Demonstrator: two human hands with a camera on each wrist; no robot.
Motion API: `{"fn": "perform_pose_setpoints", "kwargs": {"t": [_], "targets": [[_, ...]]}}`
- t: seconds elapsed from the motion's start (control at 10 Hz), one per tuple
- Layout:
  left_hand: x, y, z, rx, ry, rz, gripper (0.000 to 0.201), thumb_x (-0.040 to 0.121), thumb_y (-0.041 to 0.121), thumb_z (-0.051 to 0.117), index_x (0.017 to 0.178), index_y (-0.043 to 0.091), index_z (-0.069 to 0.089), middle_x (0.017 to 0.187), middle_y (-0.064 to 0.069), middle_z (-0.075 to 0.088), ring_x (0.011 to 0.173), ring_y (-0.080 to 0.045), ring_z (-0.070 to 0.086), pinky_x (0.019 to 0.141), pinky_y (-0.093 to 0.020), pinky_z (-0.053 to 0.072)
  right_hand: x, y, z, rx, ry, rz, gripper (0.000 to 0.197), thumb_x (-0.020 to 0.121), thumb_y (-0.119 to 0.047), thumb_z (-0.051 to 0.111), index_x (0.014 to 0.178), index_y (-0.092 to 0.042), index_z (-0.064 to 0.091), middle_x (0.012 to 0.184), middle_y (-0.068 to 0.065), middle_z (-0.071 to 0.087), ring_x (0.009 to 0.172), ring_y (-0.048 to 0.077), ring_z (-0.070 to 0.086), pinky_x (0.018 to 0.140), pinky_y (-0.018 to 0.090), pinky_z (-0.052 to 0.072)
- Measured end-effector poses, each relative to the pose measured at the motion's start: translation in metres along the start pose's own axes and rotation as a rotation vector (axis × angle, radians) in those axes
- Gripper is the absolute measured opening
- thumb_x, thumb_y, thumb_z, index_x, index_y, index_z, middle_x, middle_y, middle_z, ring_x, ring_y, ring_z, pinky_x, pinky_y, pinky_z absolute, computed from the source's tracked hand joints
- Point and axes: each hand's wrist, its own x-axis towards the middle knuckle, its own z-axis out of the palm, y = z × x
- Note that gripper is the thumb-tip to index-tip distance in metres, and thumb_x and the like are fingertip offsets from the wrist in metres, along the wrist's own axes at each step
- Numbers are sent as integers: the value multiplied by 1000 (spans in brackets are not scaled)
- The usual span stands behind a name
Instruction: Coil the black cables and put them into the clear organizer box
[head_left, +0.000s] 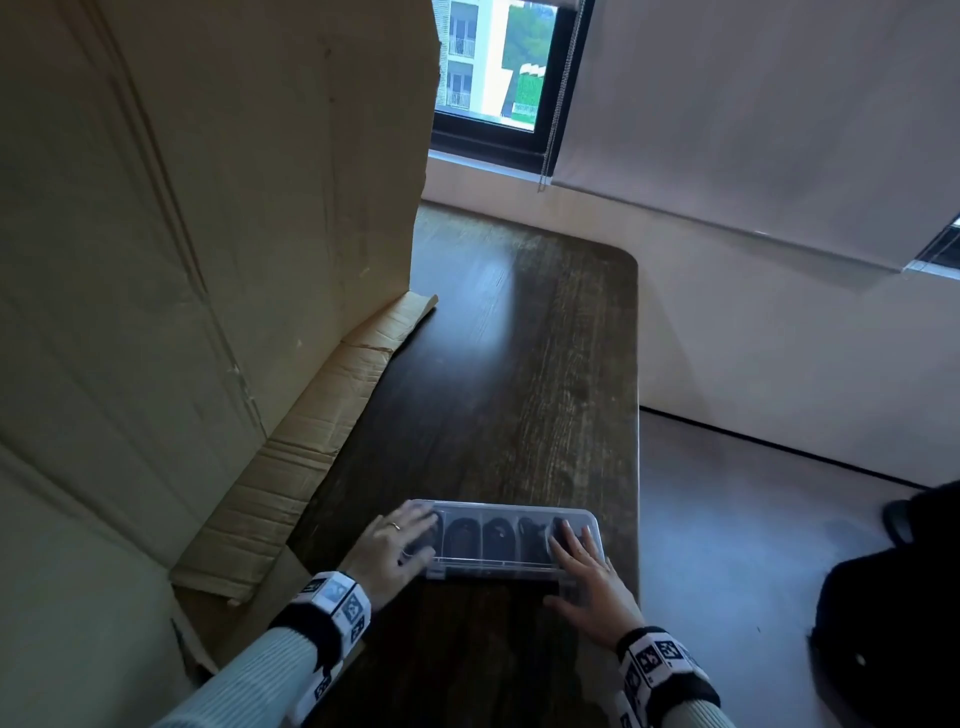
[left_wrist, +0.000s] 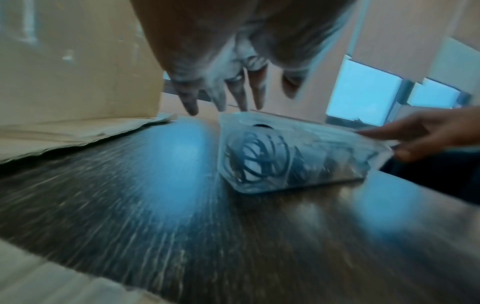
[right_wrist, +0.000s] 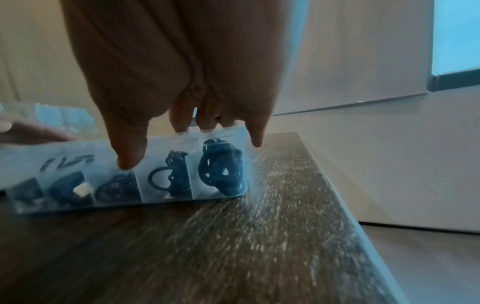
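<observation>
Two flat hands (head_left: 395, 545) (head_left: 587, 582) pressing organizer box (head_left: 511, 566) lid, tall cardboard (head_left: 208, 260) crowding left

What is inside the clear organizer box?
Coiled black cables fill the divided compartments of the clear organizer box. The left hand and right hand resting on top cover parts of the end compartments.

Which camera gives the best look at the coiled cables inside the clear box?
The right wrist view: four or five compartments face it, with black coils distinct through the clear box. The left wrist view shows only the end compartment's coil, blurred. The head view shows dark shapes under the closed lid, both hands resting on top.
</observation>
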Motion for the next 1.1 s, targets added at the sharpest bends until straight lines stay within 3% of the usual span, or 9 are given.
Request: {"fn": "perform_pose_setpoints", "kwargs": {"t": [0.1,0.3,0.4,0.5,0.6,0.7,0.8,1.0,1.1], "targets": [[-2,-1,15,295,-137,62,73,90,57,40,150,27,11,151,19,-4,144,-9,-8,114,-34,-5,-2,-5,0,-121,-21,10,71,95,-51,46,151,-39,5,153,-16,-21,143,14,-25,121,47,4],[6,-2,24,377,52,75,67,81,20,68,142,27,40,149,12,35,142,-16,29,114,-36,19,-1,-4,-3,-206,-19,0,66,100,-32,45,152,-37,5,149,-17,-22,138,12,-24,121,49,7],[10,3,23,331,85,37,65,83,13,64,141,30,41,149,15,36,143,-12,26,116,-31,18,-1,-7,3,-160,63,26,61,100,-27,45,151,-38,13,153,-18,-12,143,12,-16,122,44,12],[7,5,17,365,-39,28,78,79,44,63,147,29,28,156,15,19,147,-12,12,118,-32,11,0,-12,6,-101,132,74,56,99,-25,46,148,-43,24,157,-20,4,150,15,0,120,42,24],[5,11,14,400,-87,14,92,73,64,58,149,27,22,156,17,10,147,-11,7,119,-35,11,0,-19,2,-129,150,117,54,100,-25,44,147,-43,26,159,-20,10,150,15,4,119,40,26],[9,15,14,388,-32,-22,70,85,53,58,146,31,31,155,16,22,146,-12,18,117,-34,24,0,-25,-1,-155,159,141,55,101,-22,42,148,-44,24,159,-20,12,150,14,6,117,39,30],[8,19,16,399,-7,-59,64,86,46,60,143,34,34,153,15,30,142,-12,27,111,-34,36,-1,-26,-1,-144,150,150,53,101,-23,42,147,-44,26,159,-20,12,150,14,6,118,41,27],[8,29,11,380,-28,-113,73,82,41,66,145,34,30,155,9,27,142,-15,29,111,-36,34,1,-18,1,-120,90,97,67,92,-26,56,149,-40,23,160,-15,2,150,18,-3,117,55,13],[-1,34,15,393,41,-50,72,82,37,66,145,27,33,155,8,28,143,-12,26,116,-33,26,-4,-7,0,-10,236,92,70,87,-33,66,148,-35,31,159,-9,1,149,22,-5,118,59,11]]}}
